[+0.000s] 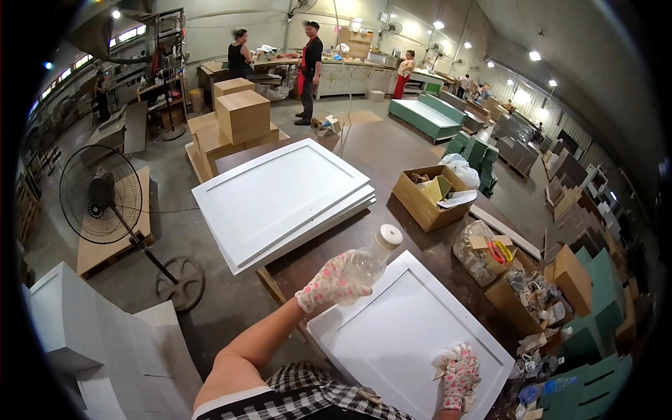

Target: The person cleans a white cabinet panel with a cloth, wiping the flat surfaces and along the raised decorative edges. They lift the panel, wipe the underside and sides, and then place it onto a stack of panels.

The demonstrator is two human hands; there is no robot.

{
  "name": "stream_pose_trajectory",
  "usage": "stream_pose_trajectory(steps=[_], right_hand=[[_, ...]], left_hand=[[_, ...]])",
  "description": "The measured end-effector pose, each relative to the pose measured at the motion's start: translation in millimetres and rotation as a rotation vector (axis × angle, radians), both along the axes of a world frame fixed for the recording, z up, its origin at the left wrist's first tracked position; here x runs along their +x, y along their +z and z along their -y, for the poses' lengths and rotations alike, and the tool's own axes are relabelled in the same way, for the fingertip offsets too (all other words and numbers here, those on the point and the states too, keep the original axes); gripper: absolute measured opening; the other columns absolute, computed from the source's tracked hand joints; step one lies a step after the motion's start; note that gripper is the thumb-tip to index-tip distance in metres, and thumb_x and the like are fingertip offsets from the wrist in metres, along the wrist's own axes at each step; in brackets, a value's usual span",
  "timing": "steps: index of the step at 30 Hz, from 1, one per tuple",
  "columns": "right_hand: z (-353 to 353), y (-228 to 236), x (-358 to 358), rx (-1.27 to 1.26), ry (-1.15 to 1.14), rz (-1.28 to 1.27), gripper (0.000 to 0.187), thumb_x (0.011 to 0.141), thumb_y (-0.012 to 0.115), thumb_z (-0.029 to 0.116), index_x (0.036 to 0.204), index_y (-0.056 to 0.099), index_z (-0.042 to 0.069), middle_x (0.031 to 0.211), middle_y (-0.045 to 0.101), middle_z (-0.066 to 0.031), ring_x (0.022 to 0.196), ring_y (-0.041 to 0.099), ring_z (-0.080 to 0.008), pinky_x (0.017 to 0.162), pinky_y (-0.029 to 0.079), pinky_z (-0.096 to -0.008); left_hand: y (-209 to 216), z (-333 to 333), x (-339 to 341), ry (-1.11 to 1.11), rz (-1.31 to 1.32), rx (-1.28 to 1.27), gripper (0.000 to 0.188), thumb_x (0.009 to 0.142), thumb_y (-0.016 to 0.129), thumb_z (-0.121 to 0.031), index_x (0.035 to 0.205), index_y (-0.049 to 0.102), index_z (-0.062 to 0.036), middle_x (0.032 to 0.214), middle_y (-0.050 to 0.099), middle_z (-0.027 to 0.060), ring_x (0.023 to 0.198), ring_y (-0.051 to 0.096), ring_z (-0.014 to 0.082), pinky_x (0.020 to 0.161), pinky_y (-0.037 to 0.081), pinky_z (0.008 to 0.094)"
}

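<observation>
White panel [392, 325] under right fingers [465, 358] bunched on cloth [441, 364], left fingers [344, 271] curled round bottle [369, 262].

bottle [362, 270]: clear glossy plastic | panel [402, 325]: smooth, satin-looking | gloves [327, 281]: matt cloth | carton [414, 206]: matt cardboard

On the table [435, 245], a panel [392, 336] lies nearest, with stacked panels [287, 196] behind it to the left. Behind to the right, a carton [414, 205] holds what looks like scrap [437, 189]. A fan [101, 192] stands left of the table.
</observation>
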State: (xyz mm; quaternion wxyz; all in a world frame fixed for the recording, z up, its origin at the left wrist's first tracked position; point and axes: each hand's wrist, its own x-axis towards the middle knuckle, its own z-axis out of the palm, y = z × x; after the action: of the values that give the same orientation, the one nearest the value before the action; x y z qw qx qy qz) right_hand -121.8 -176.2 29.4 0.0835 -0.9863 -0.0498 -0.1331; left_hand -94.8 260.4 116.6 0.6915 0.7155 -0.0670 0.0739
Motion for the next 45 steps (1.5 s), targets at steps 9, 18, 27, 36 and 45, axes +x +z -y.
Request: stream_pose_trajectory(steps=[9,18,27,36,45], right_hand=[[13,6,4,1.333,0.036,-0.195,0.042,0.098,0.052,0.029,0.132,0.05,0.005,0.129,0.054,-0.0109,0.112,0.054,-0.0201,0.091,0.048,-0.0354],[-84,150,-3,1.439,0.459,0.132,0.054,0.096,0.054,0.03,0.138,0.041,-0.002,0.136,0.049,-0.012,0.118,0.051,-0.0216,0.098,0.043,-0.0329],[-114,113,-13,1.493,0.444,-0.135,0.053,0.095,0.055,0.011,0.142,0.035,-0.004,0.141,0.043,-0.0142,0.128,0.044,-0.0236,0.108,0.035,-0.0358],[-145,80,-6,1.929,0.486,-0.18,0.044,0.102,0.042,0.032,0.136,0.04,0.005,0.131,0.051,-0.011,0.122,0.05,-0.0239,0.104,0.04,-0.0372],[-157,98,23,1.708,0.561,0.09,0.043,0.102,0.041,0.029,0.137,0.038,0.004,0.135,0.046,-0.0104,0.124,0.048,-0.0242,0.105,0.039,-0.0378]], left_hand=[[26,43,-37,-0.23,-0.058,0.045,0.078,0.068,0.086,-0.026,0.133,0.048,-0.0083,0.123,0.058,0.006,0.116,0.054,0.02,0.101,0.043,0.0352],[34,73,-47,-0.27,0.048,0.583,0.068,0.071,0.079,-0.035,0.127,0.053,-0.0071,0.11,0.063,0.0138,0.104,0.061,0.0304,0.09,0.048,0.0389],[34,75,-56,-0.225,0.054,0.826,0.062,0.072,0.078,-0.035,0.123,0.056,-0.006,0.108,0.065,0.016,0.102,0.062,0.0322,0.087,0.049,0.04],[127,83,-44,-0.234,0.054,1.336,0.027,0.071,0.072,-0.017,0.091,0.06,-0.0036,0.08,0.065,0.0146,0.078,0.067,0.0344,0.064,0.054,0.0422],[73,71,-18,-0.09,0.272,1.274,0.033,0.073,0.074,-0.022,0.099,0.061,-0.0067,0.084,0.064,0.011,0.078,0.066,0.0308,0.067,0.053,0.0412]])
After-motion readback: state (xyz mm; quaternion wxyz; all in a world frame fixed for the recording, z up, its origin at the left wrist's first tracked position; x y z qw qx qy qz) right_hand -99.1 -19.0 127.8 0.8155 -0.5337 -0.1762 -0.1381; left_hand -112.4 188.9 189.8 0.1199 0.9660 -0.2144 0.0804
